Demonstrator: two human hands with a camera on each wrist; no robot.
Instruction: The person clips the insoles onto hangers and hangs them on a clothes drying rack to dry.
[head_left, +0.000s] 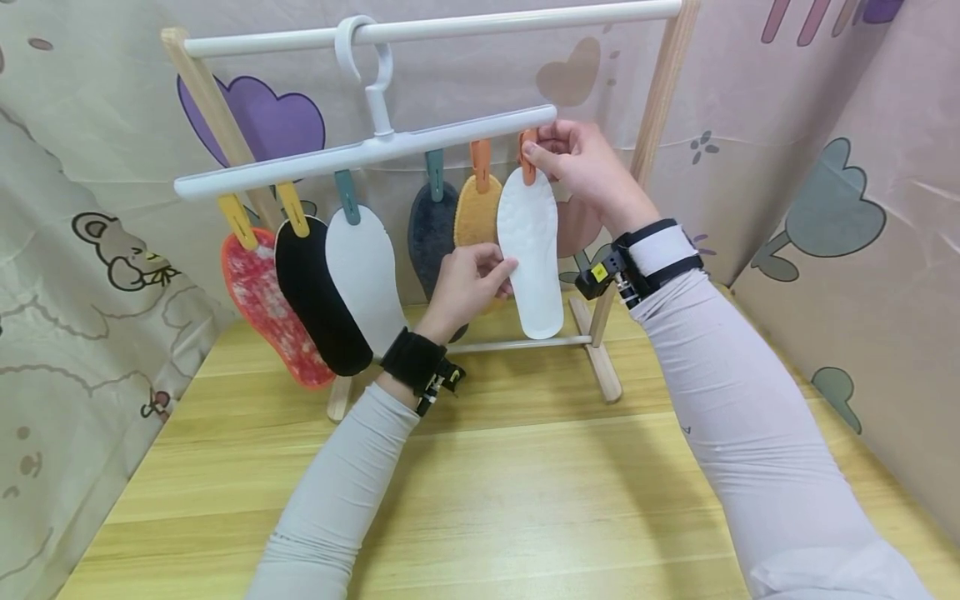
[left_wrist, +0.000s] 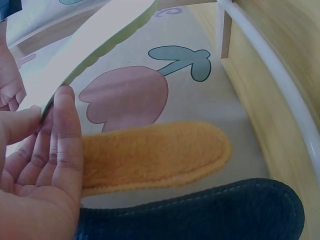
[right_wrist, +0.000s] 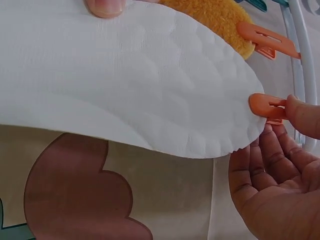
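Note:
A white quilted insole [head_left: 531,258] hangs at the right end of a white clip hanger [head_left: 285,171]. My right hand [head_left: 592,167] pinches the orange clip [right_wrist: 267,106] at the insole's top edge, thumb on one side and fingers behind. Lower down, my left hand [head_left: 468,283] holds the insole's left edge between thumb and fingers. Just left of it hangs a yellow-orange fuzzy insole [left_wrist: 155,157] under another orange clip [right_wrist: 270,37]. Beside that one is a dark blue-grey insole [left_wrist: 200,212], partly behind my left hand in the head view.
Further left hang a plain white insole [head_left: 363,267], a black insole [head_left: 318,300] and a red patterned insole [head_left: 273,308]. The hanger hooks over the white top rail [head_left: 465,29] of a wooden-legged rack, which stands on a wood-grain table [head_left: 525,500]. Printed cloth [head_left: 825,250] surrounds it.

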